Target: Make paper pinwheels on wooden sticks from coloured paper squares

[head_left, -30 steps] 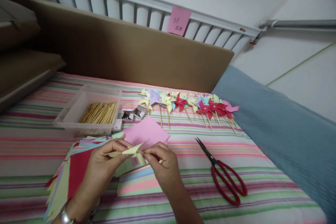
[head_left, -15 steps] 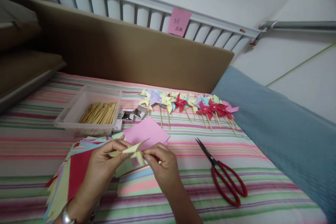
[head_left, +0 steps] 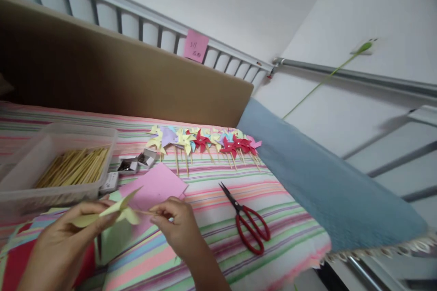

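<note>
My left hand (head_left: 70,236) pinches a pale yellow paper pinwheel (head_left: 127,209) between thumb and fingers. A thin wooden stick (head_left: 144,212) runs from the pinwheel to my right hand (head_left: 179,223), whose thumb and forefinger close on its other end. Whether the stick is fixed to the paper is hard to tell. Pink paper sheets (head_left: 164,182) lie behind and below the hands. Red-handled scissors (head_left: 244,220) rest on the striped cloth to the right, with their blades nearly closed.
A clear plastic box (head_left: 112,145) of wooden sticks (head_left: 73,168) stands at left. Beside it are small boxes of dark pins (head_left: 128,164). Finished pinwheels (head_left: 201,140) lie in a row before a cardboard panel (head_left: 136,86). Blue cloth (head_left: 307,168) borders the right side.
The view has swung right, so everything sits further left. My right hand has drawn away from the pinwheel's centre, and a stick now shows between them.
</note>
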A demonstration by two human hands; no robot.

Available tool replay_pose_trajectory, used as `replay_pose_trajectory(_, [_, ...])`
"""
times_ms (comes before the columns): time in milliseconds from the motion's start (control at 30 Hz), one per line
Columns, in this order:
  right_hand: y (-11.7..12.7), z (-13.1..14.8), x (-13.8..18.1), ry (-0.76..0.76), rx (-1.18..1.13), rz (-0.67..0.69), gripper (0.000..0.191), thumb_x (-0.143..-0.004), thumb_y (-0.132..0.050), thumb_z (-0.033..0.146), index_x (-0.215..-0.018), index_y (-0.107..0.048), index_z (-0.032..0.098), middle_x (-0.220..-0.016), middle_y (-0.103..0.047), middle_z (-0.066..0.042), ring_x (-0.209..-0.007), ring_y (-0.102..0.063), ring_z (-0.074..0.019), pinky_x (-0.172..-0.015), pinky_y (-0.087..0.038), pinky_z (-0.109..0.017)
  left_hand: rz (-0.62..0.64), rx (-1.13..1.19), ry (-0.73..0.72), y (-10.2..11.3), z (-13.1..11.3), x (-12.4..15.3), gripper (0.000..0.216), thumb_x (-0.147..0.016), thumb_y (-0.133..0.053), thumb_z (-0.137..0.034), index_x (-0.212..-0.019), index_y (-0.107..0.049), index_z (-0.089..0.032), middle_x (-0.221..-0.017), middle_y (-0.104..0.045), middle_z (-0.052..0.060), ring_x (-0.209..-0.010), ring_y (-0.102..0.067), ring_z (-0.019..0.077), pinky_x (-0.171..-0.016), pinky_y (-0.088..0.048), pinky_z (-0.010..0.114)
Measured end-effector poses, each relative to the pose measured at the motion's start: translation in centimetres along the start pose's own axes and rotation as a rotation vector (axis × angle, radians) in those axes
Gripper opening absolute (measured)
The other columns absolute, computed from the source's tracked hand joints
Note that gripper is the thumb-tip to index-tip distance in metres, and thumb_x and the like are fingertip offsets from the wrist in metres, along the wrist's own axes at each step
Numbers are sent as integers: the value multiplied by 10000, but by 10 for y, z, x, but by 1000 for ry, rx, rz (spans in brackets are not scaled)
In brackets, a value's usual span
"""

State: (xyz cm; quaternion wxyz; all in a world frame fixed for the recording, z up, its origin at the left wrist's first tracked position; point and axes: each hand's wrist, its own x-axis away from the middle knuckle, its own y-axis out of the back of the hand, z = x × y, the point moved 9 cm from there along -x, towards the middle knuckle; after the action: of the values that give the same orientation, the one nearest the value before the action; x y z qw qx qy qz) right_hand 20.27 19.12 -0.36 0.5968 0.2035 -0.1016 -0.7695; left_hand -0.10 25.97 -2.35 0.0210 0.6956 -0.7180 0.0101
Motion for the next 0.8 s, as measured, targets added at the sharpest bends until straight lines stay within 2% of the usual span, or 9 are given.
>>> replay_pose_trajectory(100, [7,-10,-1,-22,88,-2,125,-713,-679,78,-731,-734,189,-676,-645,10,-679,-598,-132,-627,-412,-208,-130,126,79,13,4,0,319,-474,-841,-364,-691,-658,-218,-674,-679,-15,-654,-598,177,-591,-490,252])
replay_pose_trajectory(133, [8,-12,-1,-20,108,-4,127,-713,-670,73,-711,-728,186,-667,-639,10,-676,-595,-134,-628,-410,-212,-102,189,107,11,5,-1,329,-503,-838,-327,-753,-657,-214,-704,-692,-13,-674,-610,172,-610,-493,249])
replay_pose_trajectory(233, [3,-12,-1,-11,141,30,132,-721,-640,80,-696,-715,187,-665,-632,6,-668,-590,-142,-627,-409,-224,-56,410,75,9,1,-4,390,-517,-839,-260,-844,-640,-187,-787,-712,5,-717,-645,169,-674,-508,260])
replay_pose_trajectory(367, [-9,-13,1,-27,176,91,123,-727,-616,115,-685,-703,191,-680,-631,-6,-673,-595,-163,-634,-419,-246,-95,519,91,18,1,-8,505,-503,-842,-208,-959,-627,-173,-832,-724,19,-716,-658,159,-671,-501,248])
replay_pose_trajectory(667, [-23,-17,5,-60,180,130,127,-729,-606,153,-616,-652,188,-629,-590,2,-614,-552,-159,-580,-395,-243,-109,648,172,19,1,-2,454,-557,-818,-162,-967,-623,-163,-851,-720,24,-742,-656,141,-708,-493,242])
replay_pose_trajectory(800, [-22,-21,4,-103,105,112,127,-738,-600,181,-615,-632,180,-619,-574,6,-600,-535,-156,-566,-392,-240,-22,653,125,16,-9,-4,381,-601,-799,-208,-944,-644,-151,-861,-715,39,-782,-657,155,-744,-495,258])
